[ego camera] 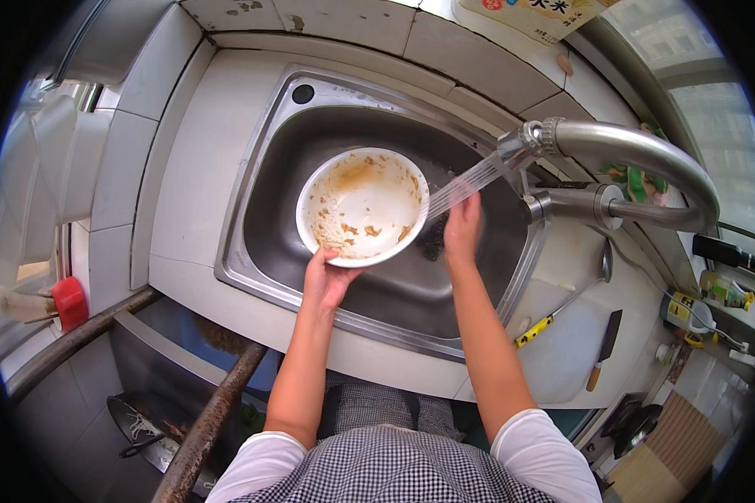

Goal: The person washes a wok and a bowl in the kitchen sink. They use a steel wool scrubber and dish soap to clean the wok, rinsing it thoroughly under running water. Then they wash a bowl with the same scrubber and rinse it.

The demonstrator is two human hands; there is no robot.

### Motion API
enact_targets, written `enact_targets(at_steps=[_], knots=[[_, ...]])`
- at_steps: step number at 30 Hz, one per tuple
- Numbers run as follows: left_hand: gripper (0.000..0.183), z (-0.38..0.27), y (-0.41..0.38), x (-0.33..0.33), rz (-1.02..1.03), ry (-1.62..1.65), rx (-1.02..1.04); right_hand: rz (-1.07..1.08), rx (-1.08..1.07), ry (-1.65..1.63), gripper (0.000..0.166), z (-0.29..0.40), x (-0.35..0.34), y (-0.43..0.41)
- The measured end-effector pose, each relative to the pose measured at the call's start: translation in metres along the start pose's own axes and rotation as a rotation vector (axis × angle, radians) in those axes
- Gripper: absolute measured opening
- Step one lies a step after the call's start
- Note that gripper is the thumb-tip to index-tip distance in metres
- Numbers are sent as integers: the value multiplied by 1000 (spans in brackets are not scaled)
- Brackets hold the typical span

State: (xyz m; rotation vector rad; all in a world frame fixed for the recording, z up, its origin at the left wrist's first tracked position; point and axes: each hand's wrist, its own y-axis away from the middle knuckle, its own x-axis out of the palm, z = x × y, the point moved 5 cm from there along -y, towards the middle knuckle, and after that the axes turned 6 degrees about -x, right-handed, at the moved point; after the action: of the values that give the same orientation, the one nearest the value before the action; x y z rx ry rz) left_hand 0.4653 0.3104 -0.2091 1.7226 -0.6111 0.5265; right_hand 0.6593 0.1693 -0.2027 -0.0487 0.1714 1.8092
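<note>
A round white bowl [366,204] with brown food residue stuck to its inside is over the stainless steel sink [277,170]. My left hand [330,276] grips its near rim, thumb on the inner edge. From the faucet's spray head [521,143], streams of water run down towards the bowl's right rim. My right hand [464,226] is beside the stream, to the right of the bowl and apart from it, fingers extended and partly behind the water. It shows nothing held. A dark drain area lies below, between bowl and right hand.
Right of the sink, a ladle with a yellow handle [533,331] and a cleaver [605,349] lie by a pale cutting board [557,371]. The curved faucet pipe [654,148] arches over the right side. A rusty metal bar [220,409] stands at lower left, near a pan [145,421].
</note>
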Motion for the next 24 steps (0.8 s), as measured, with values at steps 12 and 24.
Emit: enact_targets(at_steps=[12, 24], knots=[[81, -36, -9, 32, -88, -865, 721, 507, -65, 1151, 61, -137, -13, 32], [81, -32, -25, 36, -27, -885, 630, 962, 143, -54, 48, -55, 94, 74]])
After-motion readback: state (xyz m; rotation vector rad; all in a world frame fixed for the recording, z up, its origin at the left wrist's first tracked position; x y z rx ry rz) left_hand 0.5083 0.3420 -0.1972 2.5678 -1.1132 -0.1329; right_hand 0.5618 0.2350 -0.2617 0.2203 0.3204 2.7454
